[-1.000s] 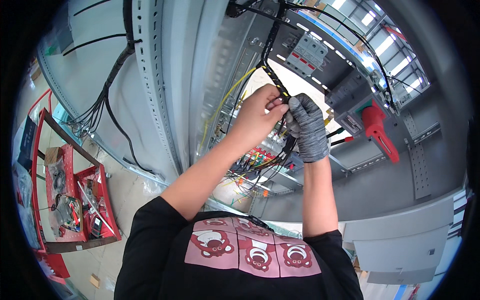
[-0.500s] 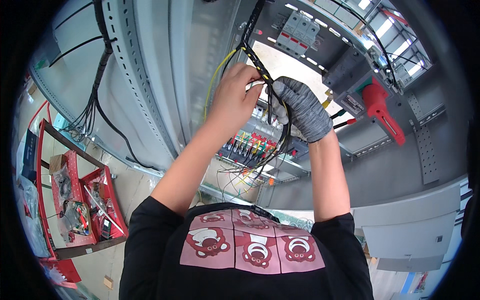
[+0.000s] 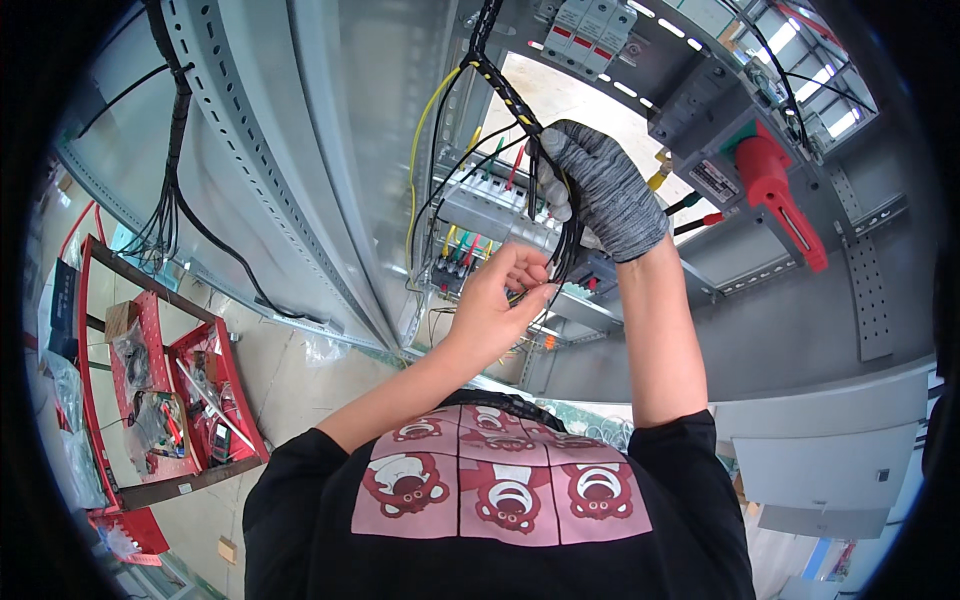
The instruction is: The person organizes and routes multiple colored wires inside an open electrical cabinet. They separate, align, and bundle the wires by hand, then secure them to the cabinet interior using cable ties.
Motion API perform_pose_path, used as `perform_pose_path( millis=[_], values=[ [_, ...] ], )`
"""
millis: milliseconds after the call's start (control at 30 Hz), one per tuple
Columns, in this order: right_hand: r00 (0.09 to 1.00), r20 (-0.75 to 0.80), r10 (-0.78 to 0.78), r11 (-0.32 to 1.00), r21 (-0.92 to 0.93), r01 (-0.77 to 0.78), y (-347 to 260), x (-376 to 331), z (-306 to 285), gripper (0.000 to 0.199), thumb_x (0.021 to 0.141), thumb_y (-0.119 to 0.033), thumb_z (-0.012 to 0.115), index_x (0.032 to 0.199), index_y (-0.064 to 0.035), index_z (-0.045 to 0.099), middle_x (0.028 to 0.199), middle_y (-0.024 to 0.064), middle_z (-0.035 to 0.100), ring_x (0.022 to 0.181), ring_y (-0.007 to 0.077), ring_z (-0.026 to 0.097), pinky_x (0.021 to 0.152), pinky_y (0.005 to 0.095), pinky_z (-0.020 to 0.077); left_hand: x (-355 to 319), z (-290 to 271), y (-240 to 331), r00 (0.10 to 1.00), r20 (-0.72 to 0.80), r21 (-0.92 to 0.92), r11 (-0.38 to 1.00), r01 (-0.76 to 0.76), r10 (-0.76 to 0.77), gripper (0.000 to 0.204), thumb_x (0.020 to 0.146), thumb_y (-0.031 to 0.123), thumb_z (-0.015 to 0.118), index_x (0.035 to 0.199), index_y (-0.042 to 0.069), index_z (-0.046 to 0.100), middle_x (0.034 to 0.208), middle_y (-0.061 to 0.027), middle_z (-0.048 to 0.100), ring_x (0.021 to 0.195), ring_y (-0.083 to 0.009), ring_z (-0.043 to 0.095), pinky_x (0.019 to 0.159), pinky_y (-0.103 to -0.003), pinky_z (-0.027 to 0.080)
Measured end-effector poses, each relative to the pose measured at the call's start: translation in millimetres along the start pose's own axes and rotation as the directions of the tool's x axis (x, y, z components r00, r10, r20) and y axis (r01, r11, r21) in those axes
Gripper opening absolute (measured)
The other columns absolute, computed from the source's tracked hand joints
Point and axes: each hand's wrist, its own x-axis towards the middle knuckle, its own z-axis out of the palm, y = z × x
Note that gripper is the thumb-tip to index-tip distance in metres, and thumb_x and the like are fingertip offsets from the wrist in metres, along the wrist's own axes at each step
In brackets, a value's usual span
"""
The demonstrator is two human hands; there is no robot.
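Observation:
A black-wrapped wire bundle (image 3: 505,92) with yellow showing through the wrap runs down from the top middle. My right hand (image 3: 605,195), in a grey knit glove with bare-looking pale fingertips, is closed round the bundle at the wrap's lower end. Below it, loose black wires (image 3: 570,240) hang in a curve. My bare left hand (image 3: 505,290) has its fingers curled and thumb drawn in at these wires, lower down; the exact pinch point is partly hidden. Several black branches and a yellow-green wire (image 3: 418,150) leave the bundle to the left.
Grey cabinet walls and a slotted post (image 3: 235,110) stand on the left. White breakers (image 3: 590,35) sit above, a red rotary handle (image 3: 775,200) to the right. Behind my hands is a rail of terminals (image 3: 490,210). A red tool cart (image 3: 185,400) stands at lower left.
My left hand has moved down from the wrapped bundle to the loose wires lower down. Black branch wires now spread to the left. My right hand keeps its grip.

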Motion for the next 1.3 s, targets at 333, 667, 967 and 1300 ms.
perform_pose_path(
  millis=[333, 667, 967, 1300],
  values=[
    [0.999, 0.010, -0.043, 0.999, 0.034, 0.042, 1.3, 1.3, 5.5, 0.032, 0.095, -0.031, 0.051, 0.073, -0.0078, 0.054, 0.052, -0.0008, 0.050, 0.042, 0.0075, 0.045, 0.040, 0.0207, 0.0360, 6.0, -4.0, -4.7, 1.000, -0.013, 0.007, 1.000, -0.007, 0.007, 0.013, 0.082, 0.006, 0.066, 0.090, 0.004, 0.055, 0.079, 0.0006, 0.056, 0.074, -0.0084, 0.051, 0.071, -0.024, 0.043],
    [0.998, 0.014, -0.063, 0.998, -0.022, 0.064, 7.4, 6.8, -0.7, 0.024, 0.094, -0.028, 0.055, 0.084, -0.0059, 0.059, 0.068, 0.0004, 0.058, 0.055, 0.0077, 0.054, 0.050, 0.0208, 0.0440, 14.6, -15.8, 2.1, 0.999, -0.018, -0.189, 0.982, 0.022, -0.026, 0.017, 0.089, 0.011, 0.058, 0.102, 0.003, 0.053, 0.085, -0.0028, 0.057, 0.079, -0.0098, 0.054, 0.075, -0.025, 0.045],
    [0.999, 0.036, -0.026, 0.999, 0.040, 0.025, 0.6, 1.6, 2.6, 0.024, 0.093, -0.024, 0.055, 0.088, -0.0015, 0.061, 0.069, 0.0027, 0.059, 0.055, 0.0084, 0.052, 0.050, 0.0226, 0.0429, 66.5, -46.1, 53.2, 0.983, -0.110, 0.227, 0.967, -0.117, 0.145, 0.021, 0.094, 0.019, 0.054, 0.088, -0.001, 0.055, 0.071, -0.0005, 0.055, 0.064, -0.0096, 0.050, 0.055, -0.027, 0.040],
    [0.754, -0.182, -0.631, 0.684, -0.589, 0.430, 34.0, -1.2, 25.5, 0.026, 0.083, -0.011, 0.058, 0.106, 0.0009, 0.056, 0.092, 0.0198, 0.059, 0.084, 0.0354, 0.059, 0.076, 0.0391, 0.0477, 58.9, -54.0, 104.9, 0.943, 0.283, -0.578, 0.754, 0.312, -0.173, 0.028, 0.098, 0.025, 0.043, 0.078, 0.007, 0.049, 0.057, 0.0065, 0.034, 0.048, -0.0031, 0.026, 0.044, -0.020, 0.023]
  ],
)
